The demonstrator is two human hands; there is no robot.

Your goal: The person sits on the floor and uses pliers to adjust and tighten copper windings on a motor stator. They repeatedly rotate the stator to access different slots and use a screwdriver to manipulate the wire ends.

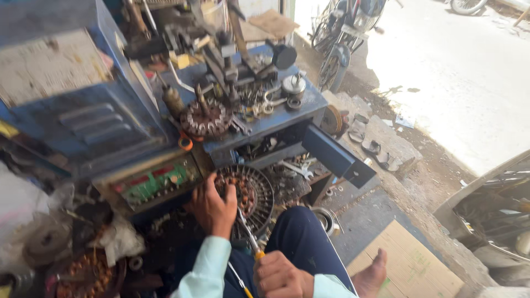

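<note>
while left hand [212,208] grips rim of round wound motor stator [245,198] at lower centre of frame, fingers curled over its left edge, right hand [280,276] at bottom centre is closed in fist on orange-handled screwdriver [248,234], shaft angled up onto stator. second stator [207,117] lies on blue bench [298,113] above, centre frame. green circuit panel [157,182] just left of hand.

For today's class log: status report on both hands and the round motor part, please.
Left hand grips round copper-wound motor stator. Right hand holds yellow-handled screwdriver, tip at stator's edge. Open blue metal drawer juts close behind.
</note>
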